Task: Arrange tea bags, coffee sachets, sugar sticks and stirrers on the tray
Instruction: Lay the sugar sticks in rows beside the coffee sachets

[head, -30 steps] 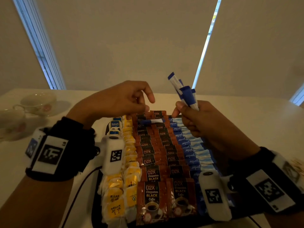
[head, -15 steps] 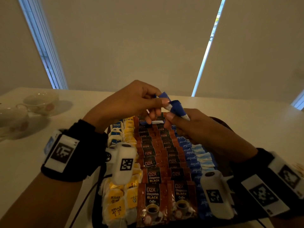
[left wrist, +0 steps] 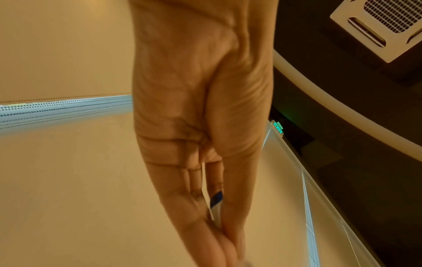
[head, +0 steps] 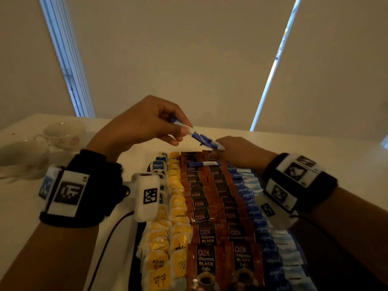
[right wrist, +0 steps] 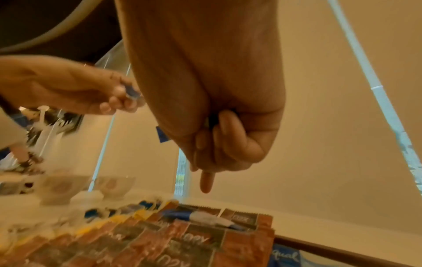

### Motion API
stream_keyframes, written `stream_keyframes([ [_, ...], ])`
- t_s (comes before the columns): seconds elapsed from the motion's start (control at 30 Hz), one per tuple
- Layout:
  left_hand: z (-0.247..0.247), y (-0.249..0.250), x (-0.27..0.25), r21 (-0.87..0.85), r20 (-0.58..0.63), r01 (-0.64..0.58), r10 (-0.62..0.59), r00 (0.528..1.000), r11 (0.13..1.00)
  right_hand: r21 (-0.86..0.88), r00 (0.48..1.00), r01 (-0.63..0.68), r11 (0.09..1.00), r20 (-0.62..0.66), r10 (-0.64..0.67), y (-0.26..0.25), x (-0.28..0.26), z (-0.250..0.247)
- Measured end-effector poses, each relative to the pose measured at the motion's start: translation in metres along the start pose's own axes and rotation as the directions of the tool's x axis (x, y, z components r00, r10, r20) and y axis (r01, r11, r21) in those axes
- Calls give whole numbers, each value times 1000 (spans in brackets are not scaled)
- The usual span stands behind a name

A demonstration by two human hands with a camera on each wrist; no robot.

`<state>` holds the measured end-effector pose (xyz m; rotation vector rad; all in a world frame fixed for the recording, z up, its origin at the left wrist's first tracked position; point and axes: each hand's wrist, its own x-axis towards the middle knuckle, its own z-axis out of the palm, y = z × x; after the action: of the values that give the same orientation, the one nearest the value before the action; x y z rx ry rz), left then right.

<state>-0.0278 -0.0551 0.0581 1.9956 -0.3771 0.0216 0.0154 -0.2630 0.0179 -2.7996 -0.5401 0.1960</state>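
Note:
My left hand (head: pixel 184 130) pinches one end of a blue-and-white sugar stick (head: pixel 201 138) above the tray's far end; the left wrist view shows that stick (left wrist: pixel 215 200) between thumb and fingers. Its other end reaches my right hand (head: pixel 218 151), which is curled round more sugar sticks (right wrist: pixel 162 135), mostly hidden in the fist. The black tray (head: pixel 134 274) holds rows of yellow tea bags (head: pixel 177 206), brown coffee sachets (head: pixel 201 217) and blue sugar sachets (head: pixel 252 206). One loose sugar stick (head: pixel 202 164) lies across the far coffee sachets (right wrist: pixel 205 218).
Two white tea cups (head: pixel 65 131) (head: pixel 21 152) stand on the white table at the far left. A dark cable (head: pixel 109 238) runs along the tray's left side. Bare tabletop (head: pixel 346 156) lies right of the tray.
My right hand has come down from a raised position to just above the tray's far end. My left hand rose, took hold of a sugar stick's end and drew it left.

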Motion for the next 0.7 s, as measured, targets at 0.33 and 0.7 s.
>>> stream_keyframes([
  [0.33,-10,-4,1,-51,-13,112,-113,994,992,-511,977,78,856,211,37,-24,25,17],
  [0.7,-15,-4,-1,-30,-39,53,-55,998,998,-389,985,81,918,170,-15,-3,34,25],
])
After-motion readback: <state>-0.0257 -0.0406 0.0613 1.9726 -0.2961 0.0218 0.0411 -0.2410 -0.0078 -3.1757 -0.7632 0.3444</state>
